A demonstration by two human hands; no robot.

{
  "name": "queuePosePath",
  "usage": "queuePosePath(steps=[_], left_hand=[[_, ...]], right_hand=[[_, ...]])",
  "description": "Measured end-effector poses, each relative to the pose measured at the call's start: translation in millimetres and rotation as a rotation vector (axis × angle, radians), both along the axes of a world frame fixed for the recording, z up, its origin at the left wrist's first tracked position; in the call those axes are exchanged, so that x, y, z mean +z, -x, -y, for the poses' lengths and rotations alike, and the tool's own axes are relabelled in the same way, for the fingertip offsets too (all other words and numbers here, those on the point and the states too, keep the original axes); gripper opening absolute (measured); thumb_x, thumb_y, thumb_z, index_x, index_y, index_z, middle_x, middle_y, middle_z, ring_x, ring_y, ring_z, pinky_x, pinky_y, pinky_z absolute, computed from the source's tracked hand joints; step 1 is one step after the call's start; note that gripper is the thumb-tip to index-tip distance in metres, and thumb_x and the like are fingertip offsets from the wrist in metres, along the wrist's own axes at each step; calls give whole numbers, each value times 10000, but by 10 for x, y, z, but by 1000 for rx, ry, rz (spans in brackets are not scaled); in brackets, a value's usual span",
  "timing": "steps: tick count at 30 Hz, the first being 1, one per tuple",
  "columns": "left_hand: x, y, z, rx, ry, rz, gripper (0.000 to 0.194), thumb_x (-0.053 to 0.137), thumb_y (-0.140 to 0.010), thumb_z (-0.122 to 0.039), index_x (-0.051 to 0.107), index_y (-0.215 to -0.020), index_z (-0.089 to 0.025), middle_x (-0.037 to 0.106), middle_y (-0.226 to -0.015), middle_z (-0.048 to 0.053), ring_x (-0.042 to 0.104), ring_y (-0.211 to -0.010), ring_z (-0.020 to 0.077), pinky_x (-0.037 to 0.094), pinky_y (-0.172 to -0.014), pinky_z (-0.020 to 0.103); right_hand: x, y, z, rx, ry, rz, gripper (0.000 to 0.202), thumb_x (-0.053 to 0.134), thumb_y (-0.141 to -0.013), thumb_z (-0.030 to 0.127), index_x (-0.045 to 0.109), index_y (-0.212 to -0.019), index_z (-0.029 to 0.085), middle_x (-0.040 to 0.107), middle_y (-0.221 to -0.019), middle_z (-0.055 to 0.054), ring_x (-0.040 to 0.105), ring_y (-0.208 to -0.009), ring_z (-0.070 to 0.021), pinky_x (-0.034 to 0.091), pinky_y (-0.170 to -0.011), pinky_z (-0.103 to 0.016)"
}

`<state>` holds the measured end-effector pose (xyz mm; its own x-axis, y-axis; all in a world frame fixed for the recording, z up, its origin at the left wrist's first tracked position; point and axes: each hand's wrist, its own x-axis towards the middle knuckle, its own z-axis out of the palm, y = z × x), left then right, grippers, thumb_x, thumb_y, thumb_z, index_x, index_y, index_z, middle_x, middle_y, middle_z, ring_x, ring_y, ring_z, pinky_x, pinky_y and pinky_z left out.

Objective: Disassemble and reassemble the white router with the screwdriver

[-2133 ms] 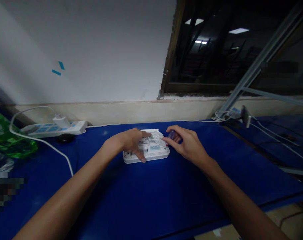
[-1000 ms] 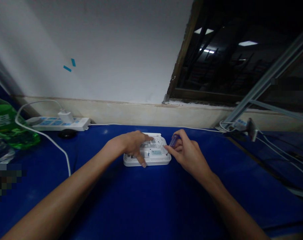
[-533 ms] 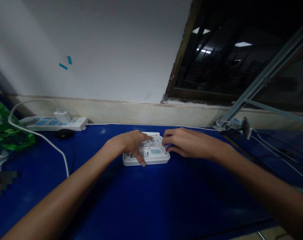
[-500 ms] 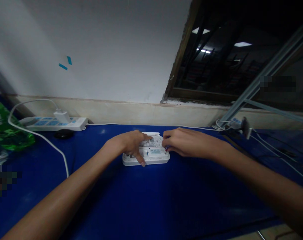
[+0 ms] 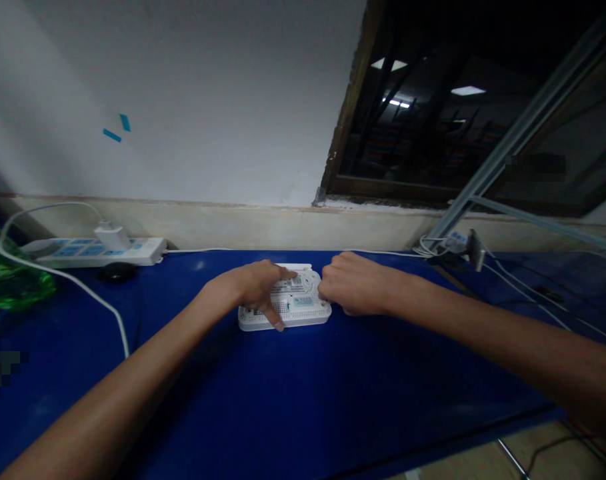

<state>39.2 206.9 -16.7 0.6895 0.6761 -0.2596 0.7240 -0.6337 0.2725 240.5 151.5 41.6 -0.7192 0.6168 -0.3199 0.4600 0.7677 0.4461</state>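
A white plastic device [image 5: 303,302] with rounded corners, rows of small vent holes and printed labels lies flat on the blue tabletop [image 5: 263,400]. My left hand [image 5: 261,290] rests over its left part, thumb on the near edge and fingers spread across the top, pressing on it. At the right edge of the device is my right hand [image 5: 350,283], its fingers curled closely together. Whatever those fingers may hold is hidden behind them.
A white power strip [image 5: 145,252] with a plugged-in charger [image 5: 111,237] and cable sits at the back left, beside a black mouse [image 5: 117,272] and a green bottle [image 5: 13,273]. A metal frame [image 5: 487,173], cables and a phone-like object [image 5: 475,251] are at the right.
The view has shifted slightly to the right. My right hand's fingers have curled in more at the device's right edge; my left hand keeps its place on the device.
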Motion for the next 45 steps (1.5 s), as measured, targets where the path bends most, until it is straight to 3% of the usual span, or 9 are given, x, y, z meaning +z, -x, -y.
queuePosePath(steps=[7,14,17,22,28,31,34,39,45], left_hand=[[-34,17,1,-17,-30,28,1086,912,-527,-527,446,-1474,-274,598,-1363,113,556,-1224,336,440,-1023,397],[-33,22,-13,3,-13,6,1170,908,-522,-551,374,-1519,-254,554,-1414,134,564,-1230,330,451,-1031,398],[-10,11,-4,11,10,-13,1181,896,-542,-546,333,-1537,-250,511,-1461,130,541,-1262,322,437,-1053,398],[57,50,7,-22,70,-42,1189,906,-554,-429,277,-1554,-285,432,-1532,93,472,-1336,325,397,-1099,416],[46,139,-29,-124,131,-92,1269,925,-521,-363,203,-1565,-342,306,-1608,18,59,-1520,307,176,-1222,459],[33,145,-36,-130,125,-81,1252,919,-530,-371,210,-1562,-343,290,-1612,23,130,-1509,305,195,-1220,435],[59,132,-19,-126,115,-58,1240,916,-523,-396,231,-1555,-352,297,-1591,41,303,-1442,313,312,-1171,406],[134,120,40,28,78,-111,1227,925,-482,-439,300,-1535,-366,398,-1496,89,419,-1326,379,427,-1059,456],[103,145,38,51,32,-151,1240,945,-475,-456,290,-1527,-419,438,-1452,85,479,-1268,370,441,-1033,478]], right_hand=[[-33,212,82,-261,17,-89,187,664,-787,140,763,-945,132,757,-870,-149,705,-772,-238,468,-655,-299],[48,73,-37,-462,146,-177,221,618,-754,134,788,-888,179,764,-843,-111,706,-745,-230,411,-564,-276],[188,-39,-74,-437,161,-202,224,608,-769,163,796,-870,229,766,-827,-76,697,-739,-220,373,-551,-279],[392,-155,-140,-347,11,-179,260,595,-746,130,796,-860,249,761,-812,-57,654,-715,-200,295,-547,-290],[294,-191,-285,-242,92,-212,225,585,-798,177,784,-871,250,757,-809,-40,618,-680,-171,260,-542,-285],[247,-157,-291,-218,100,-209,223,576,-812,198,787,-868,245,759,-814,-56,618,-679,-175,254,-548,-292],[251,-109,-263,-201,65,-196,227,583,-773,166,785,-842,242,751,-787,-60,610,-646,-175,250,-548,-296],[204,-61,-211,-165,54,-194,242,603,-740,112,775,-859,235,722,-758,-52,620,-663,-189,305,-575,-295],[66,-76,-141,-80,137,-343,273,580,-828,95,693,-1057,192,635,-1065,-109,606,-951,-220,434,-759,-292]])
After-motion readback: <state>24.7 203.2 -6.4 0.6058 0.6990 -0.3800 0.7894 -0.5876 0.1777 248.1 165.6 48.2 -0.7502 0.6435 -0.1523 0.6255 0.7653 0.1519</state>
